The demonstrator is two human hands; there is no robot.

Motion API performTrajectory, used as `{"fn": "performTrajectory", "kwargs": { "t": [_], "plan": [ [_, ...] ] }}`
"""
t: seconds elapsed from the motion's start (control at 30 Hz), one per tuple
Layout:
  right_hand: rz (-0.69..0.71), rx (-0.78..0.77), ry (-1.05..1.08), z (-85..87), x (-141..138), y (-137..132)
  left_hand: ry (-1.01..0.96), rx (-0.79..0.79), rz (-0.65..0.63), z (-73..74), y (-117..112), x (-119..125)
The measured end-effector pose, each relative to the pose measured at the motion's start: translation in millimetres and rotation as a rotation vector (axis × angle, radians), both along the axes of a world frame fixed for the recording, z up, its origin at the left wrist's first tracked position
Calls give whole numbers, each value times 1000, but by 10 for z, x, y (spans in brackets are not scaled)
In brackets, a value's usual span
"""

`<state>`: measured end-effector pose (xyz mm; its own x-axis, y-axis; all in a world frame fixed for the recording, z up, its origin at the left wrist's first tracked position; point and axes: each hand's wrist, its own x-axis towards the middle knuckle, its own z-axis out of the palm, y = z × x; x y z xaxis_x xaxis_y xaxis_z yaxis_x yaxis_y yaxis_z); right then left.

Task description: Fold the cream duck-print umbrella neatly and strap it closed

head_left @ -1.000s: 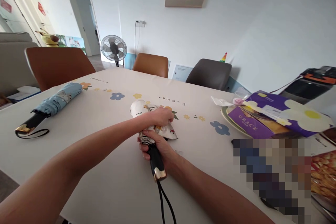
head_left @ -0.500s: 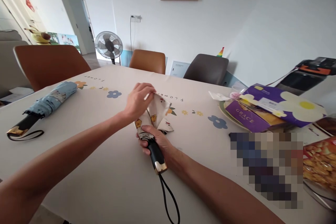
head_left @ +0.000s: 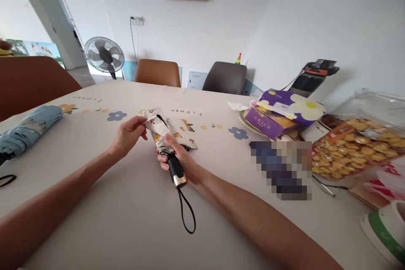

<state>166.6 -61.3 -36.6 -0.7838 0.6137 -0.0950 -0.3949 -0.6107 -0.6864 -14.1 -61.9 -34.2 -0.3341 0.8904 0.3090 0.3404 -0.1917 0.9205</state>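
A folding umbrella [head_left: 163, 128] with a white, patterned canopy lies in front of me, its folds loosely gathered. Its black handle has a gold end and a black wrist loop pointing toward me. Around the base of the canopy, just above the handle, my right hand [head_left: 177, 156] is closed, thumb on top. My left hand [head_left: 131, 133] pinches the edge of a canopy fold on the left side. At the far left rests a second umbrella [head_left: 33, 128], light blue and rolled up, its handle partly cut off by the picture's edge.
Purple boxes [head_left: 272, 118] sit on a plate at the right, beside a clear container of biscuits [head_left: 357, 147]. A pixelated patch [head_left: 281, 173] hides something nearer. A white and green object [head_left: 386, 232] stands at the lower right. Chairs [head_left: 158, 74] and a fan [head_left: 104, 55] are beyond the table.
My left hand has moved left and down from the top of the canopy, drawing a fold outward. My right hand keeps its hold. The view has turned right.
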Motion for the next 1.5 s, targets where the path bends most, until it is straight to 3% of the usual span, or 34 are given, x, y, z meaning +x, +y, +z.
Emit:
{"fn": "performTrajectory", "kwargs": {
  "t": [0.17,0.27,0.5,0.77,0.97,1.13,1.33,1.5],
  "plan": [
    [9,6,28,-14,25,27,-203,-48,-195,14,43,-5],
    [3,17,7,-26,16,45,-178,-66,-242,37,58,-61],
    [-70,100,-117,-51,-37,23,-65,-27,-246,15,2,-218],
    [-99,109,-254,-13,-58,-29,-265,-167,-131,20,-135,-27],
    [-161,100,-214,1,-45,-37,-304,-264,-293,79,-273,144],
    [-169,67,-214,24,-26,3,-355,-327,-500,87,-237,69],
    [-210,93,-269,60,-28,12,-362,-435,-575,60,-150,-61],
    [-199,117,-382,72,-41,-23,-316,-396,-503,2,-139,-60]
  ]
}}
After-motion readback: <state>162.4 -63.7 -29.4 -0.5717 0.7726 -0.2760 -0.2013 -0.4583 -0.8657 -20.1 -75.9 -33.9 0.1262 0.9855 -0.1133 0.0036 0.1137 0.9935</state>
